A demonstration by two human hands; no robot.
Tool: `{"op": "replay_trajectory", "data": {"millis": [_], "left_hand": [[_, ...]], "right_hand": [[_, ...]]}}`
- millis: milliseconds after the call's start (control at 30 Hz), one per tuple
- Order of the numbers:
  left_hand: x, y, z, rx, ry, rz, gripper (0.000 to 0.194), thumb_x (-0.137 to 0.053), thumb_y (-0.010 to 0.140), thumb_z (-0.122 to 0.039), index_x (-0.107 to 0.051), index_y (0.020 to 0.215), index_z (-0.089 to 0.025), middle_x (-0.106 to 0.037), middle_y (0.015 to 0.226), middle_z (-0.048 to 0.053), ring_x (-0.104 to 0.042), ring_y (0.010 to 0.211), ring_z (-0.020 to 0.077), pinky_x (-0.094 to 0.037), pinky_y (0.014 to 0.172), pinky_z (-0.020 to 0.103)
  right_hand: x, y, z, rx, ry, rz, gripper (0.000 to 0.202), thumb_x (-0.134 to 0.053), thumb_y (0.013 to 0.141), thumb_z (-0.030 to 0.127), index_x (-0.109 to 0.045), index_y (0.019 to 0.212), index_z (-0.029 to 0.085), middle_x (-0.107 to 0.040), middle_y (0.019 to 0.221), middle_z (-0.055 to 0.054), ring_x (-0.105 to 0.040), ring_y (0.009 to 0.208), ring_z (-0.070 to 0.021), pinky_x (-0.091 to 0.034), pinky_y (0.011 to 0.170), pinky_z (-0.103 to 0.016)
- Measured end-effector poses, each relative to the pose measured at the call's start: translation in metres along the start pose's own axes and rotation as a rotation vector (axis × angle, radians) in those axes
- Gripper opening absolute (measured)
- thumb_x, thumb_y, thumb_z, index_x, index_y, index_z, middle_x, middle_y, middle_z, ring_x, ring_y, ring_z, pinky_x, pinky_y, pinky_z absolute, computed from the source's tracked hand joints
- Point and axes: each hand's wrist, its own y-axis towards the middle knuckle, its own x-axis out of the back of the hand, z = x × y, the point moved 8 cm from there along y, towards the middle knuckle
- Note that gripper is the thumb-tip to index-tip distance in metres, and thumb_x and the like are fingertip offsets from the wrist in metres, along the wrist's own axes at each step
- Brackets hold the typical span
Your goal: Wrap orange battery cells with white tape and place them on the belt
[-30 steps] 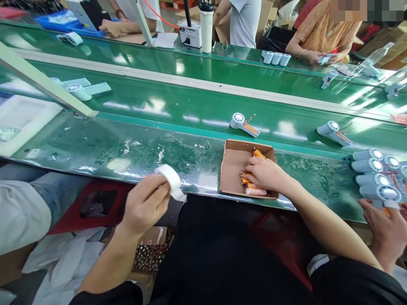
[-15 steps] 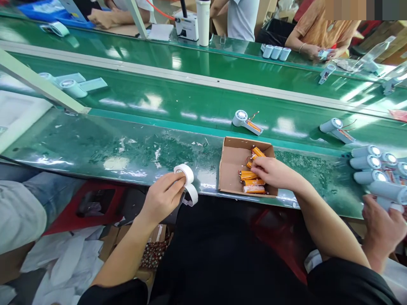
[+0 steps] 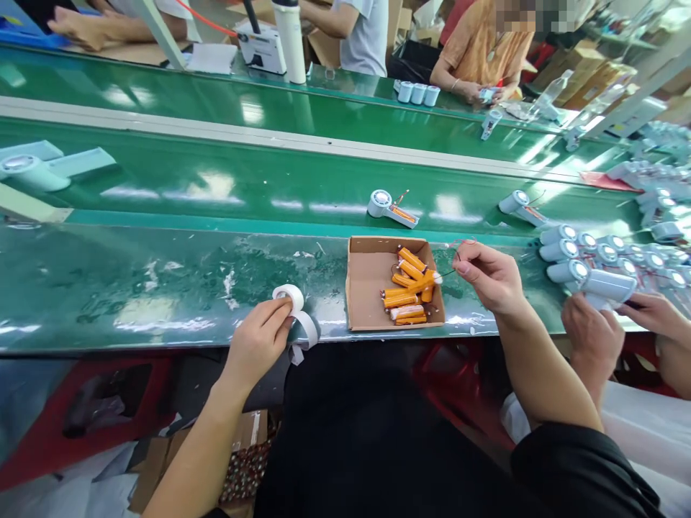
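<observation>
My left hand (image 3: 259, 334) pinches a roll of white tape (image 3: 288, 295) at the bench's front edge. A loop of loose tape (image 3: 305, 331) hangs below the roll. My right hand (image 3: 491, 277) is closed on the thin wires (image 3: 448, 273) of an orange battery (image 3: 418, 284), right of a shallow cardboard box (image 3: 361, 288). That battery is blurred and slants over the others, its wired end toward my fingers. Several orange wrapped batteries (image 3: 399, 301) lie in the box, one with a whitish wrap.
Pale blue handheld fan bodies lie on the green conveyor, one (image 3: 391, 208) behind the box with a battery inside. More fan bodies (image 3: 561, 252) crowd the right, where another person's hands (image 3: 594, 331) hold one. People work across the belt. A metal post (image 3: 32, 205) stands left.
My right hand has come up out of the box to the right, drawing a battery by its wires. The view has turned right. My left hand keeps the tape roll.
</observation>
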Motion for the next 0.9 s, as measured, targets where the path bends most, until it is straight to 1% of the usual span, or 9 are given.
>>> {"op": "replay_trajectory", "data": {"millis": [67,167,333,400,467,567,667,767,900], "left_hand": [[-0.006,0.001,0.001,-0.036,0.013,0.008,0.026,-0.055,0.098,-0.014,-0.068,0.122,-0.015,-0.074,0.117,0.015,-0.071,0.106,0.0297,-0.059,0.094,0.044],[-0.012,0.000,0.008,-0.058,0.040,-0.028,0.025,-0.057,0.098,-0.014,-0.065,0.121,-0.015,-0.073,0.116,0.016,-0.071,0.104,0.0308,-0.059,0.093,0.044],[-0.021,-0.006,0.020,-0.045,0.083,-0.117,0.025,-0.060,0.098,-0.021,-0.066,0.122,-0.019,-0.074,0.111,0.014,-0.071,0.097,0.0322,-0.059,0.088,0.046],[-0.023,-0.010,0.024,-0.015,0.108,-0.153,0.025,-0.061,0.098,-0.025,-0.067,0.122,-0.022,-0.076,0.109,0.011,-0.071,0.094,0.0306,-0.059,0.085,0.044],[-0.024,-0.013,0.026,-0.017,0.151,-0.174,0.025,-0.062,0.098,-0.028,-0.069,0.120,-0.020,-0.077,0.107,0.010,-0.073,0.092,0.0284,-0.058,0.084,0.040],[-0.027,-0.016,0.028,-0.038,0.206,-0.170,0.026,-0.064,0.098,-0.030,-0.071,0.117,-0.013,-0.077,0.108,0.013,-0.074,0.093,0.0278,-0.057,0.085,0.036],[-0.028,-0.016,0.028,-0.036,0.236,-0.159,0.027,-0.062,0.099,-0.032,-0.071,0.115,-0.012,-0.077,0.108,0.015,-0.074,0.092,0.0295,-0.056,0.082,0.036],[-0.026,-0.014,0.024,-0.037,0.264,-0.158,0.027,-0.059,0.099,-0.030,-0.070,0.116,-0.013,-0.077,0.106,0.015,-0.074,0.090,0.0305,-0.056,0.078,0.037],[-0.025,-0.011,0.021,-0.028,0.251,-0.140,0.029,-0.057,0.095,-0.025,-0.069,0.118,-0.012,-0.077,0.105,0.015,-0.074,0.089,0.0318,-0.056,0.077,0.038]], "right_hand": [[0.015,-0.004,0.003,0.013,0.004,-0.124,0.039,-0.075,0.095,0.059,-0.064,0.080,0.025,-0.056,0.075,-0.001,-0.049,0.071,-0.0213,-0.047,0.083,-0.042],[0.040,-0.010,0.006,0.019,0.019,-0.280,0.039,-0.078,0.092,0.061,-0.065,0.081,0.025,-0.056,0.077,-0.002,-0.050,0.071,-0.0217,-0.045,0.071,-0.037],[0.073,-0.027,0.005,0.055,0.101,-0.428,0.035,-0.082,0.093,0.052,-0.065,0.081,0.024,-0.053,0.075,0.000,-0.048,0.068,-0.0180,-0.038,0.066,-0.032],[0.083,-0.041,-0.005,0.026,0.129,-0.492,0.037,-0.084,0.091,0.053,-0.064,0.079,0.023,-0.051,0.073,0.001,-0.046,0.066,-0.0169,-0.037,0.064,-0.031],[0.094,-0.057,-0.017,-0.005,0.167,-0.583,0.041,-0.089,0.085,0.054,-0.064,0.076,0.023,-0.050,0.070,0.002,-0.046,0.064,-0.0159,-0.036,0.062,-0.030],[0.110,-0.083,-0.035,-0.031,0.202,-0.709,0.043,-0.094,0.078,0.054,-0.065,0.074,0.022,-0.051,0.068,0.002,-0.047,0.061,-0.0143,-0.036,0.059,-0.029],[0.126,-0.103,-0.051,-0.053,0.207,-0.810,0.044,-0.095,0.075,0.054,-0.065,0.075,0.022,-0.052,0.069,0.002,-0.047,0.059,-0.0130,-0.037,0.056,-0.027],[0.141,-0.117,-0.064,-0.073,0.225,-0.900,0.044,-0.095,0.074,0.054,-0.065,0.076,0.022,-0.053,0.069,0.003,-0.046,0.057,-0.0123,-0.039,0.055,-0.026],[0.155,-0.128,-0.074,-0.086,0.251,-0.979,0.044,-0.095,0.073,0.054,-0.065,0.076,0.022,-0.050,0.063,0.003,-0.044,0.055,-0.0119,-0.040,0.053,-0.025]]}}
